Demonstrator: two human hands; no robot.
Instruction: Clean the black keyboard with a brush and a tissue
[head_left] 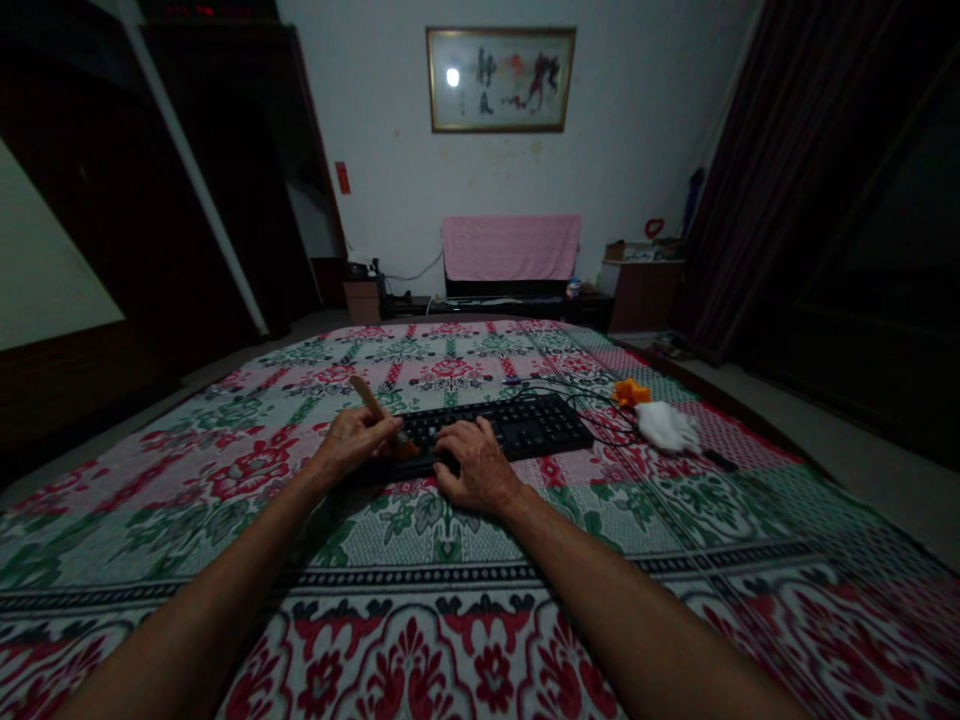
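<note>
A black keyboard (517, 425) lies across the patterned cover in front of me. My left hand (351, 440) is closed around a wooden-handled brush (367, 396), whose handle leans up and to the left. The brush's orange-brown tip (406, 447) points down at the keyboard's left part. My right hand (476, 465) rests over the left-middle keys, fingers slightly bent and apart, the thumb by the front edge. The keys beneath both hands are hidden.
Right of the keyboard lie an orange cloth-like item (631, 392), a crumpled white cloth or glove (666, 427) and a small dark object (720, 460). A black cable (611, 425) loops between them and the keyboard. Against the far wall a pink cloth (512, 247) covers a screen-like object.
</note>
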